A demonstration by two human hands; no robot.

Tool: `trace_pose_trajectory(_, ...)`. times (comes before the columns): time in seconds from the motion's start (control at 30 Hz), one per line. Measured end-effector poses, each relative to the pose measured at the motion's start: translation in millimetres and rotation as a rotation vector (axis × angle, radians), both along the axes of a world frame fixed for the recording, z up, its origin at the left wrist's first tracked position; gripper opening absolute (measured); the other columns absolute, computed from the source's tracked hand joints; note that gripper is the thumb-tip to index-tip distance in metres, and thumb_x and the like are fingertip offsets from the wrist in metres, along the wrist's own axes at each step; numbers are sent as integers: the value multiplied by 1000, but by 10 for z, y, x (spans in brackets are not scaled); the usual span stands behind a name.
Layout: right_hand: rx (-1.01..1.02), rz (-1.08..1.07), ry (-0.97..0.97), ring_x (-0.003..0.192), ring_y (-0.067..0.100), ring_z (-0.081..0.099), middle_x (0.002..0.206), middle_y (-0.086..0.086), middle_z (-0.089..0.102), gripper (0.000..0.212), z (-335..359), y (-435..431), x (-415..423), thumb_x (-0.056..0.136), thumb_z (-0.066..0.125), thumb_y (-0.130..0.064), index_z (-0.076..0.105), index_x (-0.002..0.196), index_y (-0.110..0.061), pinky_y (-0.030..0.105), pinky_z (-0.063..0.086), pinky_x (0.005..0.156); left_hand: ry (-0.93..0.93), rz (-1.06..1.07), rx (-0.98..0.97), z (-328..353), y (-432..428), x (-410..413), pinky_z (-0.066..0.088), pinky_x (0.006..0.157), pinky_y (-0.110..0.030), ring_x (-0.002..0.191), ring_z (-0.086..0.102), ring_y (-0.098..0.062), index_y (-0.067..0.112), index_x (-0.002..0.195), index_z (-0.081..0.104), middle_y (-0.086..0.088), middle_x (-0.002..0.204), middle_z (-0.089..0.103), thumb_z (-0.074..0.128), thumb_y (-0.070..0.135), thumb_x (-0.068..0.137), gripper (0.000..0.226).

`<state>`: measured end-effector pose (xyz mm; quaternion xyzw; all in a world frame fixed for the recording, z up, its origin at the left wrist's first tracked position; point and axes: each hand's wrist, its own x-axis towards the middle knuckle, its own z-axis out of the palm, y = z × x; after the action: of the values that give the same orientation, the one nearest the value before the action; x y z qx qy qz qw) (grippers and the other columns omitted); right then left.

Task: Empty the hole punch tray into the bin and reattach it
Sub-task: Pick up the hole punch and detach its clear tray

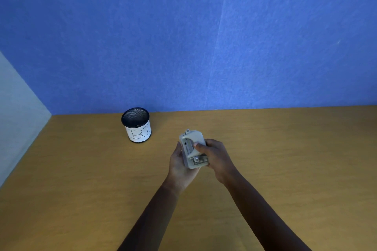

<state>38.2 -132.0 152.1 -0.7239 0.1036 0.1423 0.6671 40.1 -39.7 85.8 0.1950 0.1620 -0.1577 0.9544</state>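
Note:
A grey hole punch (191, 147) is held above the wooden table (285, 159), tipped on its side with its lever facing me. My left hand (179, 166) cups its underside from the left. My right hand (216, 158) grips it from the right, thumb laid over the lever. The tray on its base is hidden behind the body and my left palm. The bin (136, 124), a black mesh cup with a white label, stands upright on the table to the upper left, apart from both hands.
A blue wall (183, 36) runs along the table's far edge just behind the bin. A pale grey wall (18, 112) borders the table on the left.

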Motion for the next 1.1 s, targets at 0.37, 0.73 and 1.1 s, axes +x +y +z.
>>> trace_pose_trajectory(0.37,166,-28,105,64,16,56,71,7,59,15,77,-46,26,89,53,-8,63,79,-2,28,44,59,-82,47,-31,4,32,0,49,78,-35,76,70,-21,14,83,76,-8,84,74,23,42,96,61)
trace_pose_trajectory(0.73,434,-121,446,69,13,51,74,2,55,16,73,-197,106,86,55,-21,60,76,-10,24,39,60,-161,24,-32,86,36,-32,58,69,-30,78,72,-23,9,88,75,-11,88,76,45,40,77,45)
trace_pose_trajectory(1.1,754,-160,633,72,20,52,77,7,59,27,15,-348,144,82,54,-23,67,66,-5,29,36,65,-115,43,10,94,1,-42,57,61,-26,67,71,-21,10,86,72,-8,77,75,47,39,72,40)
